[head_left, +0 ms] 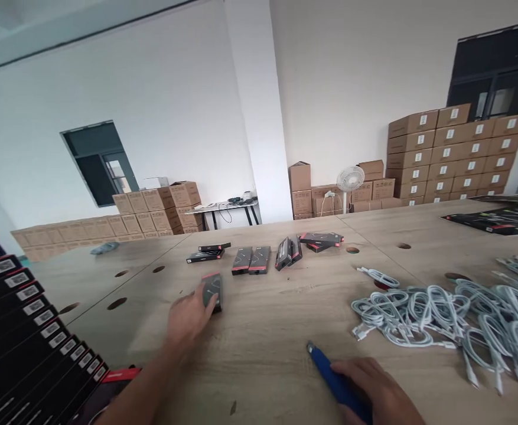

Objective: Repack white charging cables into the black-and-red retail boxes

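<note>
My left hand (190, 319) is closed on a small flat black box (213, 290) with a red top edge and a picture of a cable, on the wooden table (259, 354). My right hand (376, 389) grips a long blue tool (336, 378) with a short metal tip pointing away from me; its exact kind is unclear. Past my left hand are several similar boxes: a pair lying side by side (250, 260), a small pile (206, 252) to their left, and leaning boxes (288, 252) and another pile (322, 240) to their right.
Coiled light-grey cables (422, 313) cover the table's right side. A tall stepped stack of black boxes (19, 330) rises at my left. Black printed packaging (498, 219) lies far right. Round holes (117, 303) pierce the tabletop. Cartons (453, 153) and a fan (350, 178) stand beyond.
</note>
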`<action>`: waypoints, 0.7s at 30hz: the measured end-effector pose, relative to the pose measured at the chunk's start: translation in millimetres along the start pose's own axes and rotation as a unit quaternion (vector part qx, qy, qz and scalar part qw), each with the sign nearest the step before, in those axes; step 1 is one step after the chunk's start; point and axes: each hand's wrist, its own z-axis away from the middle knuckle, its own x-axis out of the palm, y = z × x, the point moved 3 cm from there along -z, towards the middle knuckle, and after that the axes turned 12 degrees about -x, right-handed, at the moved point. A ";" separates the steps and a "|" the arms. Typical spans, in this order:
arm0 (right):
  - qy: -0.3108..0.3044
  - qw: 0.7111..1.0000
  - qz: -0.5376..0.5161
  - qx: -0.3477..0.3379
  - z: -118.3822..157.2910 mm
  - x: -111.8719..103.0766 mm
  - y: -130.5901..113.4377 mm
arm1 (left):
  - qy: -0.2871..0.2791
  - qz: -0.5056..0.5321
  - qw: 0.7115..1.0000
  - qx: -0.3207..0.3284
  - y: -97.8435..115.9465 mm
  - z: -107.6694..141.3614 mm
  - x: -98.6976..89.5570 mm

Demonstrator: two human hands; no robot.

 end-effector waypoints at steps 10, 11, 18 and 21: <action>-0.013 0.999 0.013 0.047 -8.4 -5.5 -14.1 | -0.136 0.265 0.952 -0.073 26.7 40.2 -32.8; -0.018 0.998 0.012 0.057 -10.0 -5.7 -16.0 | -0.153 0.308 0.937 -0.062 29.4 50.1 -42.4; 0.023 0.995 -0.035 0.089 -11.6 -7.9 -10.2 | -0.446 0.743 0.500 0.010 27.0 157.4 -57.8; 0.073 0.985 -0.105 0.116 -8.2 -14.7 -5.4 | -0.541 0.788 0.293 -0.020 32.0 187.3 -39.6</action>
